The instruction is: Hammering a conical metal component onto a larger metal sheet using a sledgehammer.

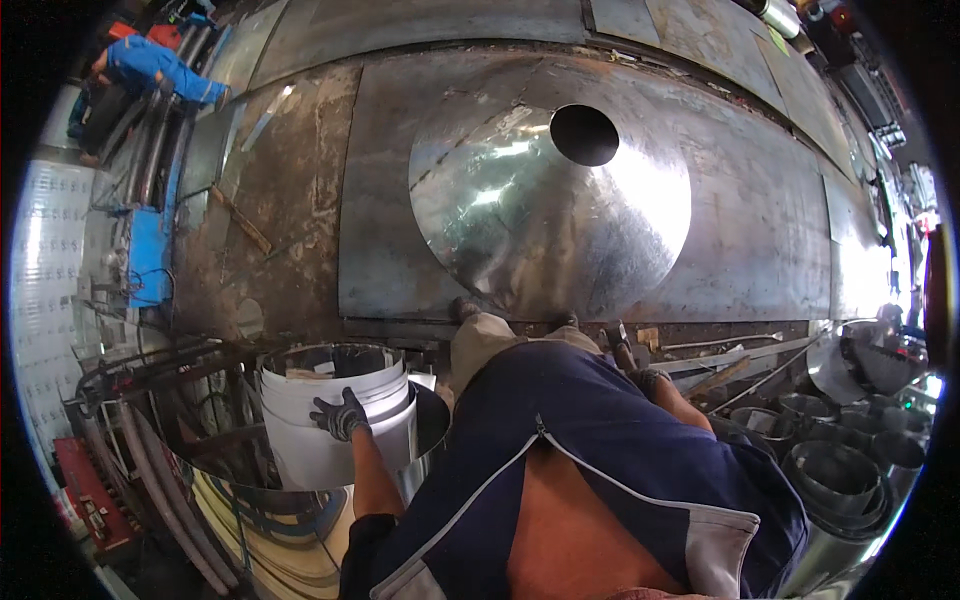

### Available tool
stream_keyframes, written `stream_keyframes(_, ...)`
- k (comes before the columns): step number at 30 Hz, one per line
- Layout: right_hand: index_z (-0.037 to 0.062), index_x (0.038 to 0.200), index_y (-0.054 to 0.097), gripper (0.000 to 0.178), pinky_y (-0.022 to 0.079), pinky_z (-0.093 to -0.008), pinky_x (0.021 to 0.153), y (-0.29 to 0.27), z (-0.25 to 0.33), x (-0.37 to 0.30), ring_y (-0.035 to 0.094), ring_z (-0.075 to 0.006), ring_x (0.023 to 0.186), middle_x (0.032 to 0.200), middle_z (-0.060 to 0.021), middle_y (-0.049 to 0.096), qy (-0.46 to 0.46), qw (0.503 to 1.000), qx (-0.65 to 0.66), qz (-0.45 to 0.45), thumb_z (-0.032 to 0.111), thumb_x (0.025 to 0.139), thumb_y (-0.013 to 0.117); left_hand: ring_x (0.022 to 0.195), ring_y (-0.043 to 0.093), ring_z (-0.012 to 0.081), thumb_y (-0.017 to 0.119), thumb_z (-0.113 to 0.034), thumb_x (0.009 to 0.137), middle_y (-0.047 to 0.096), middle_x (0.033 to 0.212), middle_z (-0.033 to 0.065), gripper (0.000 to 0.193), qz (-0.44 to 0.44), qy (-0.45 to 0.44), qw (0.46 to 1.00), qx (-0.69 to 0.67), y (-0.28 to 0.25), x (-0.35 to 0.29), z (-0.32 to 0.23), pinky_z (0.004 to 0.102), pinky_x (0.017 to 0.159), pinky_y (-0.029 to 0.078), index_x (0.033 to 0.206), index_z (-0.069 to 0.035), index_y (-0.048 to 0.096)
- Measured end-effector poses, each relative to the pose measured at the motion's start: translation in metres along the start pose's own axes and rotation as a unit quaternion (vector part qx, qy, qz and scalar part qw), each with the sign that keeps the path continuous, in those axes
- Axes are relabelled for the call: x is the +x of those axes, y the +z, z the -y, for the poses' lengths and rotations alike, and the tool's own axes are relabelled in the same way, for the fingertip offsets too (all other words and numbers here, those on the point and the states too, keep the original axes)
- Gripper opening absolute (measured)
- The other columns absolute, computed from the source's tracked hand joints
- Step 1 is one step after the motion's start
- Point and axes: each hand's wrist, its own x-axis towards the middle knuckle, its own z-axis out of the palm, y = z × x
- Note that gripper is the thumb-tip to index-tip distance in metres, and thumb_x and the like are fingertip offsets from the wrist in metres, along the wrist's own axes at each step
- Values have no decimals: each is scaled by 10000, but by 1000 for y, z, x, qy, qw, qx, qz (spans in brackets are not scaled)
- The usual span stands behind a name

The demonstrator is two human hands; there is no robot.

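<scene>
My left hand (341, 414), in a dark knit glove with pale marks, lies against the side of a white bucket (330, 440), its fingers spread. The bucket seems to be several nested together, and some dark stuff shows inside the rim. On my right side, my right hand (652, 380), also gloved, is closed around the brown handle of a hammer (622, 352); its head is partly seen. In front of my feet stands a large shiny sheet-metal cone (540, 220) with a round opening at its top. My shoes touch or nearly touch its near edge.
Flat steel sheets (760, 230) cover the floor under and around the cone. A wooden stick (240, 220) lies at left. Scrap strips and rods (735, 365) lie at right, near several metal rings and cylinders (835, 475). A person in blue (150, 70) bends over rollers at far left.
</scene>
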Motion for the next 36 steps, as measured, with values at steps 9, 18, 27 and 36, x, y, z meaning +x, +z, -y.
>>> stream_keyframes(9, 72, 1177, 740, 417, 547, -466, 877, 53, 52, -49, 702, -314, 1030, 1237, -189, 697, -23, 995, -97, -7, 387, 932, 619, 1525, 317, 351, 716, -684, 794, 346, 1623, 258, 1130, 197, -26, 922, -334, 100, 125, 26, 418, 1215, 308, 1590, 5, 306)
stream_keyframes(18, 76, 1212, 730, 448, 537, -470, 912, 77, 167, -20, 693, -316, 1093, 1282, -192, 683, -118, 966, -228, -35, 408, 942, 597, 1451, 435, 322, 776, -435, 852, 395, 1606, 225, 915, 254, 3, 898, -359, 89, 134, 41, 378, 1179, 351, 1520, 70, 406)
stream_keyframes(27, 80, 1246, 720, 479, 526, -474, 948, 70, 298, 37, 685, -318, 1156, 1328, -195, 670, -172, 911, -369, -69, 430, 952, 574, 1404, 467, 320, 813, -387, 833, 430, 1580, 215, 961, 221, -121, 854, -456, 76, 112, 53, 390, 1165, 358, 1546, 66, 356)
stream_keyframes(36, 72, 1344, 651, 662, 463, -488, 1048, 38, 452, 24, 596, -355, 1309, 1411, -204, 606, -161, 911, -374, -71, 581, 981, 433, 1501, 272, 477, 633, -771, 820, 309, 1587, 363, 1133, 250, -146, 933, -215, 87, 128, 19, 466, 1231, 277, 1571, 24, 338)
